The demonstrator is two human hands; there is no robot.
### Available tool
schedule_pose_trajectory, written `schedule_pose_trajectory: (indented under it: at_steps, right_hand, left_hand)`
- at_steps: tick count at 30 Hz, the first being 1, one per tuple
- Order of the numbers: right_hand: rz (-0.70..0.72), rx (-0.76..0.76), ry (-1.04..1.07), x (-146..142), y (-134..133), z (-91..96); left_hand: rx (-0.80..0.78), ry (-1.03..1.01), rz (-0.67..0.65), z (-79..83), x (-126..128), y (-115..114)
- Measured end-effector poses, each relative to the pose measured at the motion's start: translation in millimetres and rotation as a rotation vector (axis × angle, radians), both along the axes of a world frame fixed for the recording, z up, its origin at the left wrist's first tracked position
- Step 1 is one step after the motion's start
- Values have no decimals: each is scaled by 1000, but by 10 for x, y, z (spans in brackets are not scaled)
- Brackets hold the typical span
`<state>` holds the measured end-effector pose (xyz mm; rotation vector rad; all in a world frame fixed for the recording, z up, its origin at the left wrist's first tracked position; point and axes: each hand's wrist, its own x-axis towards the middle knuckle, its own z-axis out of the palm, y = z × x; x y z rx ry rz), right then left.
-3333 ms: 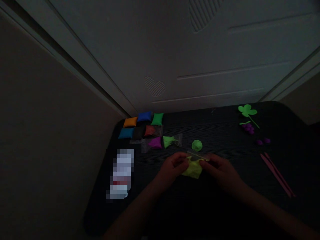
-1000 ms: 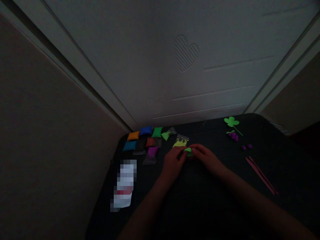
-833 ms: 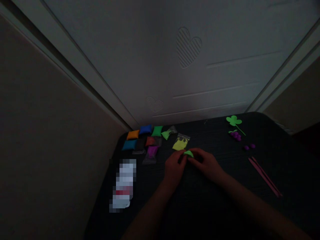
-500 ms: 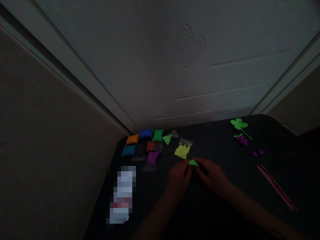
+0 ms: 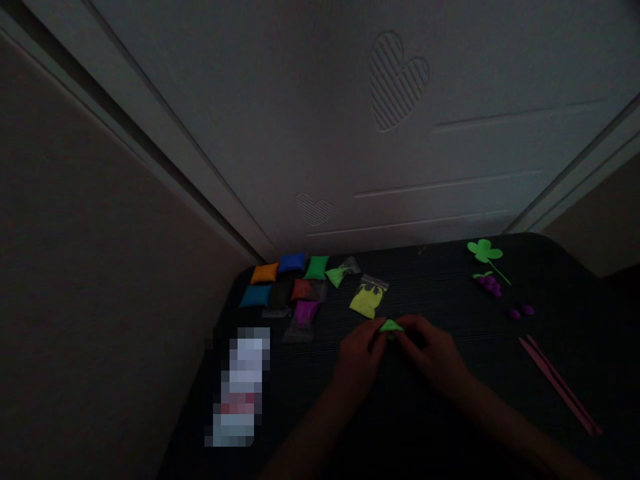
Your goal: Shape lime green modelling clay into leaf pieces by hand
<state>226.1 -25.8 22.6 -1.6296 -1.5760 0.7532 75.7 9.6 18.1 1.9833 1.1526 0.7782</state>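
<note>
Green clay piece [image 5: 391, 326] pinched between closed fingertips of left hand [image 5: 361, 357] and right hand [image 5: 435, 353], just beside yellow clay bag [image 5: 367, 298].

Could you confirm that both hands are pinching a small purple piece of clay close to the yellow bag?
Not quite: the head view shows the clay piece between the left hand and right hand is green, not purple. It does sit close to the yellow bag.
</note>
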Motion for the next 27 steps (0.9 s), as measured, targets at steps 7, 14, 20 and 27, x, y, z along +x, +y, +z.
schedule_pose_trajectory:
  at_steps: [7,14,20,27]
  right_hand:
    - [23,23,85,15,-1,39]
    - [25,-5,142,31,-15,36]
    - [23,19,111,26,-2,35]
    - [53,71,9,-37,-15,-7]
  left_hand:
    - [-507,-292,38,103,0,38]
    - [-593,-381,-47,133,-39,70]
    - [-440,-272,-34,107,-16,35]
    - [59,41,72,-6,-2,-59]
